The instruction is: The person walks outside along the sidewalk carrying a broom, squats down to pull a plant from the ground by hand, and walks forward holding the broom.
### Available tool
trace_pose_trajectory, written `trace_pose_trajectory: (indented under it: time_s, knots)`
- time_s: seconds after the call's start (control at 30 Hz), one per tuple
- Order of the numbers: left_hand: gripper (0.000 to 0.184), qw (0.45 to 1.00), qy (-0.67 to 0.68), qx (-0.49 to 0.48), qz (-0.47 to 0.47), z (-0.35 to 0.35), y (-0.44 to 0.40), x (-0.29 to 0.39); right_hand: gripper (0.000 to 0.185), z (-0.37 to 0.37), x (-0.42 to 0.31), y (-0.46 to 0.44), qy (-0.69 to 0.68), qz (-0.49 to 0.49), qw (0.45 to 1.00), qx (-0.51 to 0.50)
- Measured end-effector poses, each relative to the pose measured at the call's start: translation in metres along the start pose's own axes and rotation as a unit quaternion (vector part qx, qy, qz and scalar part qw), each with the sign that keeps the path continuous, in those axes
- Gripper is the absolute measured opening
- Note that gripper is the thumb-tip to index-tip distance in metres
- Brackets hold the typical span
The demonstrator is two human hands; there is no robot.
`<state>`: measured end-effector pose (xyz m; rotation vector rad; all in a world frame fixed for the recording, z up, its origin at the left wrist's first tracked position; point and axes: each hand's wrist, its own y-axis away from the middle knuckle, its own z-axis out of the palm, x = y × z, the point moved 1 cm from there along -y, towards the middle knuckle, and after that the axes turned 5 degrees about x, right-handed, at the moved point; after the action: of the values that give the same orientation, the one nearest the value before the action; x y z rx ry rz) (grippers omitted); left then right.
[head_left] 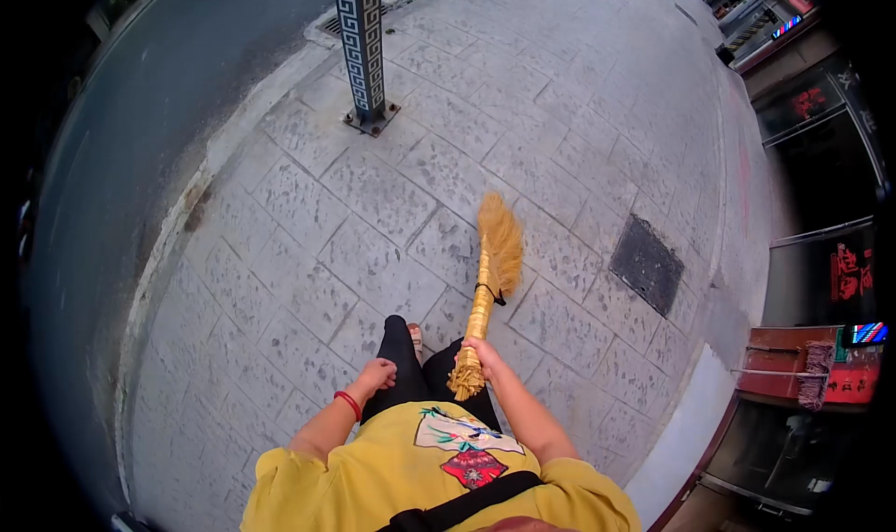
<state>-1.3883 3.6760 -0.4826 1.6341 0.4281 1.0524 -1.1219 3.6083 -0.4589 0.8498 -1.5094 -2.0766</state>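
A short straw broom (481, 303) is gripped near its lower end by my right hand (480, 353). Its frayed bristle head (501, 238) points forward, away from me, above the paving, and a dark cord is tied around the handle. My left hand (378, 373) hangs by my left thigh, fingers curled in, with nothing visible in it. A red band (349, 405) circles that wrist.
Grey stone paving (373, 261) spreads ahead. A dark patterned post (364, 56) is bolted down at the front left. The kerb (177, 210) borders a road on the left. A dark cover (647, 263) lies at right, near shopfronts (845, 275) and a hanging mop (816, 373).
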Motion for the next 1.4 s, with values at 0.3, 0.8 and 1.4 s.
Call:
trace_pose_trajectory:
  time_s: [0.3, 0.8, 1.4]
  knots:
    - [0.034, 0.93, 0.291, -0.222, -0.038, 0.104, -0.003, 0.077, 0.036, 0.031, 0.054, 0.05, -0.113, -0.049, 0.976, -0.181]
    - [0.031, 0.914, 0.058, -0.343, -0.209, 0.148, 0.035, -0.044, 0.028, 0.038, 0.186, 0.113, -0.246, -0.062, 0.967, -0.001]
    - [0.036, 0.949, 0.294, -0.089, 0.077, -0.215, -0.012, 0.039, 0.031, 0.337, 0.123, -0.013, -0.075, -0.008, 0.982, -0.173]
